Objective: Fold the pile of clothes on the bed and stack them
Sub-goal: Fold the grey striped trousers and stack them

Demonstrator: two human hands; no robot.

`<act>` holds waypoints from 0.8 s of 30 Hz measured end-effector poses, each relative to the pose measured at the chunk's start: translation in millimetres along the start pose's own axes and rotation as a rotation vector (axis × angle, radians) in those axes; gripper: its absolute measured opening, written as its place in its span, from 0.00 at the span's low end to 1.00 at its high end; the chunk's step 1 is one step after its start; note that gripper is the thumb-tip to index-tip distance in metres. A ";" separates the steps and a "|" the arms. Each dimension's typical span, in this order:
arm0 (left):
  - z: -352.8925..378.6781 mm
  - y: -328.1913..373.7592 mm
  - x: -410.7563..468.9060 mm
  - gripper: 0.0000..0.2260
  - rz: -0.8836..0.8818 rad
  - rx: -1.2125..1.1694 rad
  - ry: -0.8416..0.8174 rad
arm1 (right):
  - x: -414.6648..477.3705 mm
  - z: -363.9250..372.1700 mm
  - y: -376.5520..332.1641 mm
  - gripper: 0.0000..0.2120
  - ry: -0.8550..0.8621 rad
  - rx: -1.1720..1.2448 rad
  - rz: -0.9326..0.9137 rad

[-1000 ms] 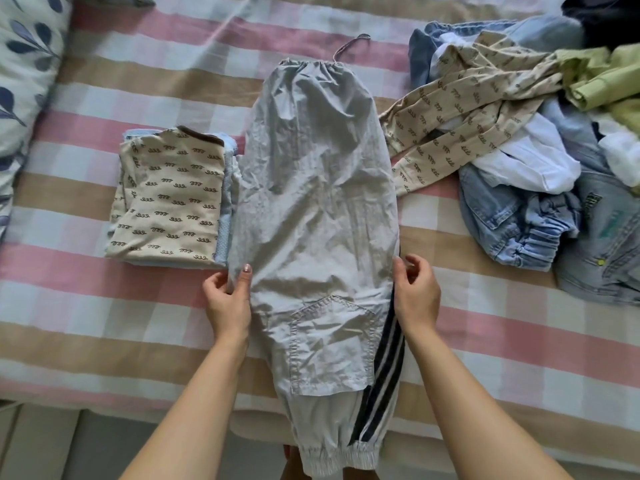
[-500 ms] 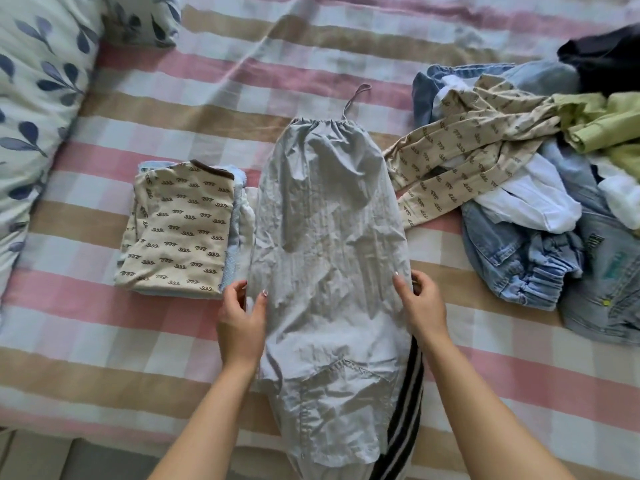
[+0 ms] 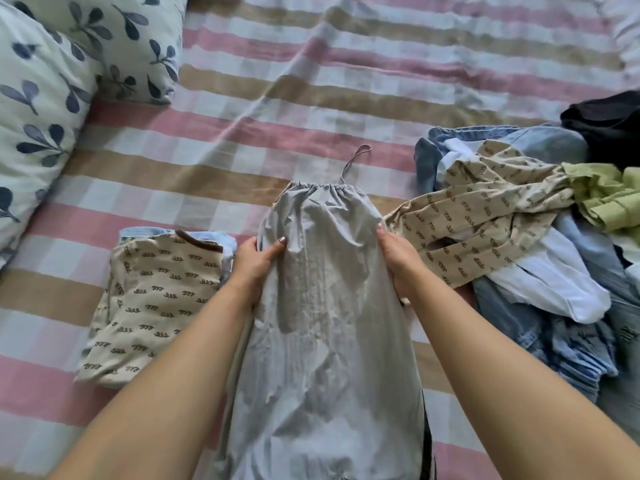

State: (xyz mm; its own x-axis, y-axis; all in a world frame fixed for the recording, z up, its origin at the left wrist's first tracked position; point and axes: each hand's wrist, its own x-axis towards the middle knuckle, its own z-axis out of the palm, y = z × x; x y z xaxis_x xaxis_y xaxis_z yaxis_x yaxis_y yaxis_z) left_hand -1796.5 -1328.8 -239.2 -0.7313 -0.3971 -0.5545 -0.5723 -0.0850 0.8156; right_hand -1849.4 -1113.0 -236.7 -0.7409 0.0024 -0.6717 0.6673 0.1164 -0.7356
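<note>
Grey drawstring trousers (image 3: 322, 341) lie lengthwise down the middle of the bed, folded leg on leg, waistband at the far end. My left hand (image 3: 254, 263) grips their left edge just below the waistband, thumb on top. My right hand (image 3: 398, 258) holds the right edge at the same height, fingers tucked under the cloth. A folded stack (image 3: 152, 306) with a beige patterned piece on top lies to the left of the trousers. The unfolded pile (image 3: 540, 244) of denim, white, beige and green clothes lies to the right.
The bed has a pink, tan and white striped sheet (image 3: 311, 91). Leaf-print pillows (image 3: 52, 81) fill the far left corner. A dark garment (image 3: 609, 126) sits at the far right edge of the pile.
Both hands have slid up the trouser edges from mid-leg to just below the waistband. The view has moved forward, so the cuffs and striped leg have dropped out of sight.
</note>
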 end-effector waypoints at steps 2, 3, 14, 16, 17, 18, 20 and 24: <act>-0.6 0.5 11.3 0.05 -0.041 -0.147 -0.002 | 11.0 1.2 -5.7 0.07 0.017 0.047 0.001; -1.9 1.3 14.7 0.03 -0.046 -0.215 -0.009 | 13.4 0.7 -7.9 0.08 0.041 0.080 -0.032; 28.4 38.7 42.3 0.17 0.716 0.435 0.439 | 39.2 15.5 -34.1 0.18 0.424 -0.677 -0.788; 47.9 37.7 40.3 0.20 1.038 0.670 0.238 | 41.2 25.3 -27.4 0.20 0.262 -0.922 -0.941; 56.5 37.2 43.4 0.21 1.077 0.794 0.105 | 45.5 28.8 -24.6 0.21 0.181 -1.029 -0.930; 62.1 36.6 48.0 0.21 1.033 0.915 0.008 | 51.6 30.1 -21.7 0.23 0.126 -1.120 -0.888; 63.7 29.4 65.3 0.22 0.887 1.107 -0.040 | 68.1 27.6 -15.3 0.27 0.088 -1.269 -0.808; 53.7 3.8 93.8 0.26 0.765 1.308 -0.037 | 90.0 22.9 -3.1 0.27 0.053 -1.422 -0.745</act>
State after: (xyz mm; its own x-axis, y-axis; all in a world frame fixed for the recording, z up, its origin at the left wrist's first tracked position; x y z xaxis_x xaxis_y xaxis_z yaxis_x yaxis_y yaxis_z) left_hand -1887.2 -1317.2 -297.1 -0.9936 0.0562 -0.0979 0.0361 0.9800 0.1958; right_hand -1916.4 -1135.9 -296.9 -0.8747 -0.4448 -0.1926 -0.4123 0.8917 -0.1868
